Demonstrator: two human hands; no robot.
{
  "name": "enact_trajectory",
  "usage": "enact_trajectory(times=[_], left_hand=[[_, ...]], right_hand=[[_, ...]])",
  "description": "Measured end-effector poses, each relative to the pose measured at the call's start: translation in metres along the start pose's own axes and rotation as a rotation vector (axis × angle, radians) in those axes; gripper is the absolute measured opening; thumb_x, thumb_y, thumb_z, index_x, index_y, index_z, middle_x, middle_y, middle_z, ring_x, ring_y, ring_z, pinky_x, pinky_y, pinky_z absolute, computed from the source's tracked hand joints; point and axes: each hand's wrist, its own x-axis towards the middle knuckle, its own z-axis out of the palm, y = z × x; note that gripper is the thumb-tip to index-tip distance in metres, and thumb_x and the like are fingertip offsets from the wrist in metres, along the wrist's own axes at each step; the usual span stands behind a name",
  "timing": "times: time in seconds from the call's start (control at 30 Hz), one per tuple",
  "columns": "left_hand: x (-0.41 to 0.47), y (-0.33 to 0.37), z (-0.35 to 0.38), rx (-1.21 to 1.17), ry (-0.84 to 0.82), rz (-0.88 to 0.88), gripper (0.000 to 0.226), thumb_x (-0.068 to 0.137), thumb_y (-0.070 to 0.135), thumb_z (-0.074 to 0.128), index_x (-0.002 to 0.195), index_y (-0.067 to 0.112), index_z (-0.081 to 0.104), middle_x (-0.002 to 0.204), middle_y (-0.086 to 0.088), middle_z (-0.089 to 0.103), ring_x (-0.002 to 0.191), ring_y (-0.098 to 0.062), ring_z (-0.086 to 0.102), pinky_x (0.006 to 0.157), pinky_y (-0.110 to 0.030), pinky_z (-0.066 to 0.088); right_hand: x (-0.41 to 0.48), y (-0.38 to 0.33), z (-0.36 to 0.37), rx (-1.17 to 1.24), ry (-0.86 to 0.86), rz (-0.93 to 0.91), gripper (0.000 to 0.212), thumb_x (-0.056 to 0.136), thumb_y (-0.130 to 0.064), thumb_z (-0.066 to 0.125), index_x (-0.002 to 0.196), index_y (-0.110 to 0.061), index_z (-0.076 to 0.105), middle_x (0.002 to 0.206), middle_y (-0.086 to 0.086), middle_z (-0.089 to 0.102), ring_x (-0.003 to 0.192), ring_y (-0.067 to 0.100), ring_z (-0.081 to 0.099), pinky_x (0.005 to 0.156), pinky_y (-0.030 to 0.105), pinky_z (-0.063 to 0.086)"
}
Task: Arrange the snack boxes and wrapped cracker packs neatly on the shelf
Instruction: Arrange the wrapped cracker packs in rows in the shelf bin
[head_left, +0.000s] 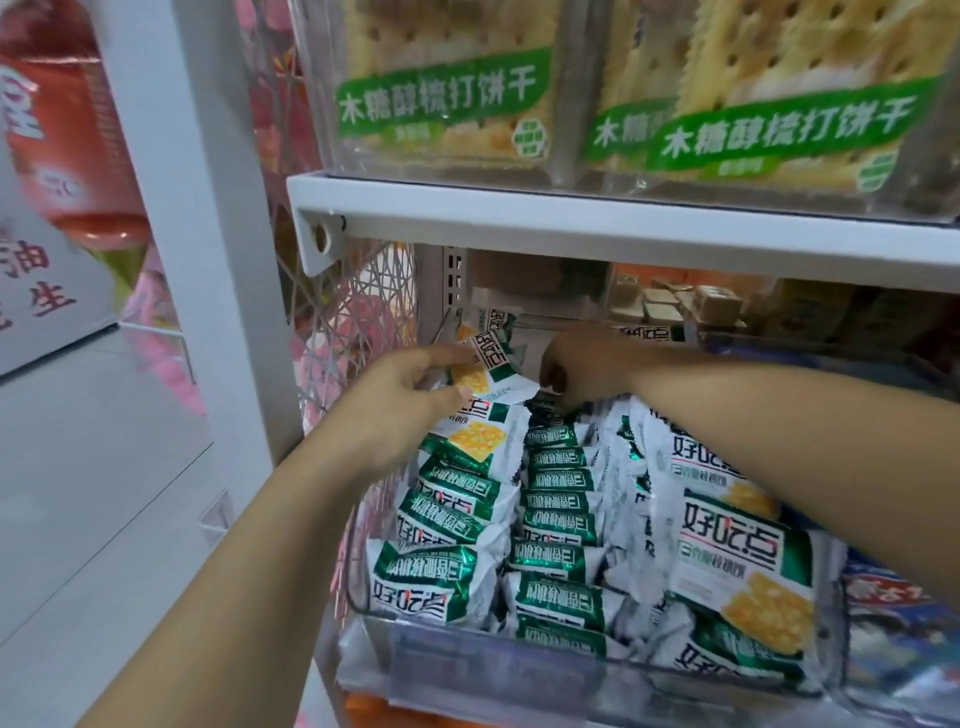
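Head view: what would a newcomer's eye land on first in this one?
Two hands meet at the back of the clear bin: the left hand pinches a green-and-white cracker pack, and the right hand curls beside it. Below them the bin is packed with rows of matching packs. On the white shelf above stand large cracker packs with green banners.

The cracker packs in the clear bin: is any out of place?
Yes. The left-column packs lie tilted at mixed angles, unlike the neat middle row. One pack sits raised in the left hand.
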Motion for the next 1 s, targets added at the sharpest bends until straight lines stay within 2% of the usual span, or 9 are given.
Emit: enact_trajectory(times=[0.1,0.2,0.3,0.37,0.43,0.5,0.73,0.9,1.0], left_hand=[[0.000,0.000,0.001,0.006,-0.019,0.014,0.037,0.092,0.013,0.059,0.127,0.026,0.059,0.140,0.004,0.050,0.132,-0.009,0.042,0.111,-0.031,0.030],[0.000,0.000,0.002,-0.006,-0.033,0.018,0.038,0.092,0.012,0.058,0.129,0.023,0.057,0.141,0.004,0.048,0.133,-0.008,0.039,0.105,-0.023,0.029],[0.001,0.000,0.002,-0.004,-0.036,0.030,0.039,0.093,0.011,0.058,0.130,0.024,0.056,0.142,0.004,0.047,0.133,-0.007,0.038,0.101,-0.020,0.028],[0.002,-0.001,0.002,0.006,-0.033,0.031,0.039,0.093,0.012,0.057,0.130,0.024,0.056,0.143,0.004,0.046,0.132,-0.006,0.038,0.101,-0.020,0.027],[0.002,-0.001,0.001,0.022,-0.029,0.044,0.039,0.093,0.012,0.058,0.129,0.025,0.056,0.143,0.004,0.046,0.129,-0.003,0.038,0.101,-0.018,0.027],[0.002,-0.002,0.002,0.043,-0.029,0.060,0.039,0.093,0.012,0.057,0.130,0.024,0.055,0.144,0.006,0.045,0.123,0.002,0.037,0.098,-0.015,0.027],[0.003,-0.003,0.002,0.335,-0.058,0.097,0.037,0.096,0.026,0.054,0.133,0.028,0.054,0.148,0.012,0.039,0.134,-0.008,0.037,0.097,-0.015,0.021],[-0.003,0.005,0.004,0.493,-0.049,0.113,0.036,0.098,0.029,0.050,0.134,0.028,0.054,0.149,0.013,0.037,0.134,-0.012,0.039,0.095,-0.017,0.025],[-0.003,0.009,0.003,0.570,-0.088,0.094,0.037,0.098,0.033,0.048,0.135,0.028,0.052,0.149,0.008,0.039,0.123,-0.016,0.049,0.091,-0.021,0.031]], right_hand=[[-0.002,-0.001,0.002,-0.064,-0.052,0.062,0.040,0.085,-0.015,0.070,0.121,-0.002,0.059,0.110,0.013,0.067,0.092,0.022,0.065,0.084,0.032,0.053],[0.002,-0.001,0.008,-0.154,-0.060,0.107,0.032,0.086,-0.012,0.066,0.116,-0.002,0.061,0.111,0.011,0.065,0.098,0.025,0.063,0.094,0.043,0.049],[0.006,-0.002,0.012,-0.226,-0.085,0.121,0.024,0.088,-0.011,0.062,0.111,-0.003,0.061,0.104,0.007,0.063,0.092,0.022,0.060,0.094,0.043,0.049],[0.005,-0.003,0.013,-0.244,-0.100,0.120,0.014,0.090,-0.012,0.059,0.101,-0.003,0.062,0.092,0.005,0.060,0.082,0.020,0.057,0.088,0.036,0.052],[0.002,-0.003,0.011,-0.237,-0.090,0.110,0.015,0.091,-0.015,0.058,0.101,-0.004,0.062,0.083,0.003,0.057,0.071,0.016,0.055,0.069,0.029,0.053],[0.002,-0.003,0.010,-0.200,-0.089,0.106,0.020,0.092,-0.016,0.056,0.106,-0.002,0.060,0.075,0.001,0.053,0.061,0.012,0.051,0.050,0.022,0.043],[-0.007,-0.007,-0.021,-0.127,0.047,0.034,0.015,0.085,-0.018,0.060,0.085,-0.006,0.070,0.071,0.004,0.070,0.057,0.010,0.063,0.047,0.018,0.046],[-0.028,-0.004,-0.026,-0.047,0.355,0.041,0.018,0.084,-0.024,0.060,0.096,-0.014,0.067,0.101,0.001,0.068,0.092,0.019,0.062,0.070,0.025,0.043],[-0.050,-0.007,-0.026,0.075,0.495,0.103,0.023,0.091,-0.030,0.055,0.111,-0.021,0.064,0.113,-0.001,0.064,0.094,0.017,0.059,0.073,0.022,0.038]])
